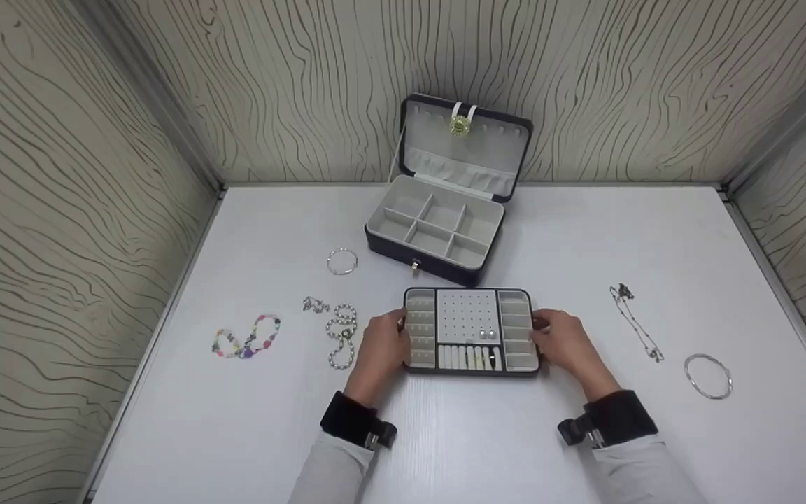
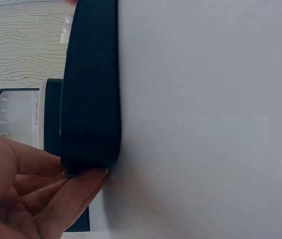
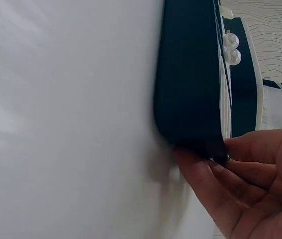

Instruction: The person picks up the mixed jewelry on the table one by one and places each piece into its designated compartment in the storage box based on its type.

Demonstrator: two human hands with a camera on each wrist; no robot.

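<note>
A shallow dark-edged jewelry tray (image 1: 467,308) is held between both hands, just in front of an open jewelry box. My left hand (image 1: 383,344) grips its left end, with thumb and fingers at the corner in the left wrist view. At the opposite end, my right hand (image 1: 569,341) pinches the tray's corner, also visible in the right wrist view. Two pearl earrings (image 3: 232,49) sit on the tray's perforated panel. White ring rolls (image 1: 455,358) lie below that panel, and small compartments line both sides.
The jewelry box (image 1: 422,260) stands behind, lid raised, its divided compartments bare. Left of the tray lie a thin bracelet (image 1: 342,261), a small chain (image 1: 315,304), a beaded strand (image 1: 334,343) and colorful beaded bracelets (image 1: 263,344). A necklace (image 1: 635,322) and a bangle (image 1: 688,372) lie right.
</note>
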